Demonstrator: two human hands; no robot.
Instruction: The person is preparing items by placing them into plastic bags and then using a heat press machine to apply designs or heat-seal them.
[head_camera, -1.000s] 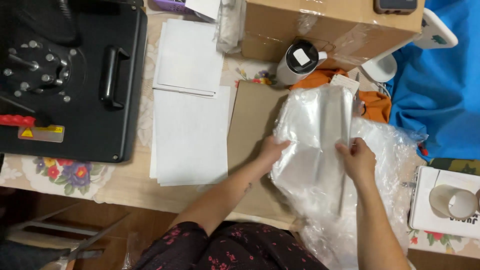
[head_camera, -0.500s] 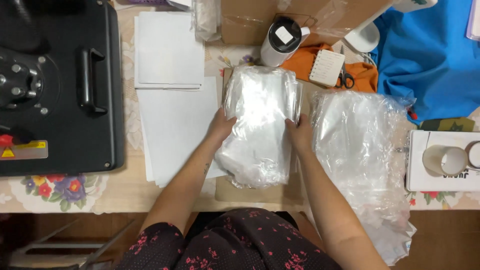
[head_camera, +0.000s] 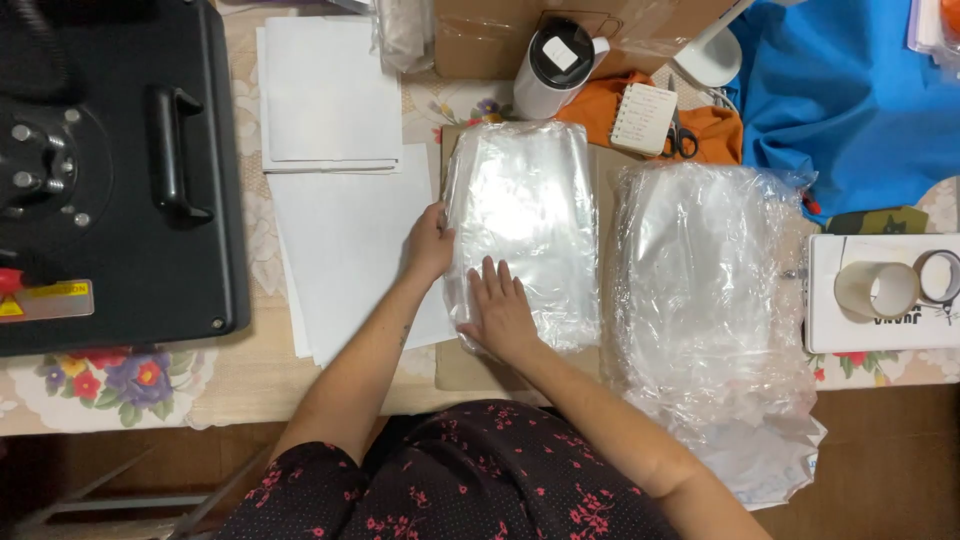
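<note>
Change since earlier frame: the clear bag stack (head_camera: 522, 235) is now laid flat at centre frame, where half a second ago it was held at both side edges; the right hand has been shifted from the stack's right edge onto its lower left part.
Left hand (head_camera: 430, 245): placed against the stack's left edge, fingers curled at the rim; grip not closed around anything.
Right hand (head_camera: 500, 315): laid flat on the plastic, fingers spread, palm down; nothing is clasped.
Stack location: centre of frame, on a brown cardboard sheet (head_camera: 470, 368) on the bench (head_camera: 240, 385), just right of the white paper sheets (head_camera: 340, 215).
Neighbouring items: a second, looser heap of clear bags (head_camera: 710, 300) lies right of centre, overhanging the bench's lower edge; a white tumbler with a black lid (head_camera: 552, 65) stands just above the stack; scissors (head_camera: 680, 135) and a small notepad (head_camera: 643, 117) rest on orange cloth (head_camera: 712, 128) at upper right; a black press machine (head_camera: 110, 170) fills the upper left.
Risk, slippage: the slick film is judged likely to fan out sideways if pressure is applied unevenly.
Risk, overhang: the loose heap could slide off the bench if nudged.
Risk, tumbler: it could be tipped if the stack is pushed upward in frame.
</note>
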